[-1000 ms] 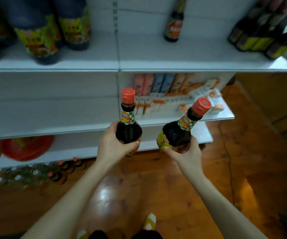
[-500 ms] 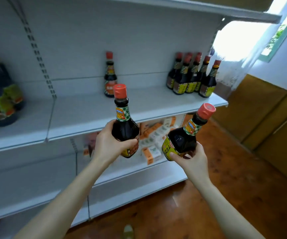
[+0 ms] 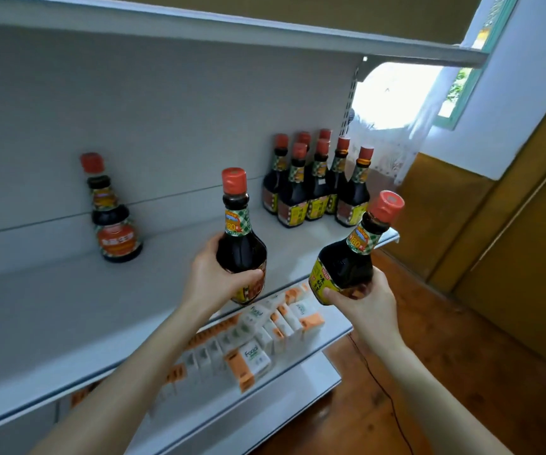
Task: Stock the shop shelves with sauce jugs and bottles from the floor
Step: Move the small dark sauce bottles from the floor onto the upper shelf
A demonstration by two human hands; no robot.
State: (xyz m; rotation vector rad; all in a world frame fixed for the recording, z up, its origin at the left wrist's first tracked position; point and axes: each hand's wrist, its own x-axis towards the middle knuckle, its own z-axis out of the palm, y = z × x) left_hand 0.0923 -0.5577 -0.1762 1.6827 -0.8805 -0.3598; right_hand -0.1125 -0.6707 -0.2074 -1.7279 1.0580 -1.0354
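My left hand point(image 3: 212, 277) grips a dark sauce bottle point(image 3: 240, 244) with a red cap, held upright over the front of the white shelf point(image 3: 51, 310). My right hand point(image 3: 363, 300) grips a second dark sauce bottle point(image 3: 352, 254) by its base, tilted to the right, just off the shelf's front edge. Several matching red-capped bottles point(image 3: 317, 188) stand grouped at the shelf's right end. A single rounder bottle with an orange label point(image 3: 114, 218) stands against the back panel to the left.
An upper shelf point(image 3: 265, 37) overhangs the bottles. The shelf below holds several white and orange cartons point(image 3: 255, 339). A wooden floor point(image 3: 462, 372), yellow wall panels point(image 3: 511, 257) and a bright window point(image 3: 393, 96) lie to the right. A thin black cable point(image 3: 393, 408) runs across the floor.
The view has risen from the lower shelves to the bottle shelf and moved nearer. Both hands, each still holding its bottle, have come up close to the shelf's front edge.
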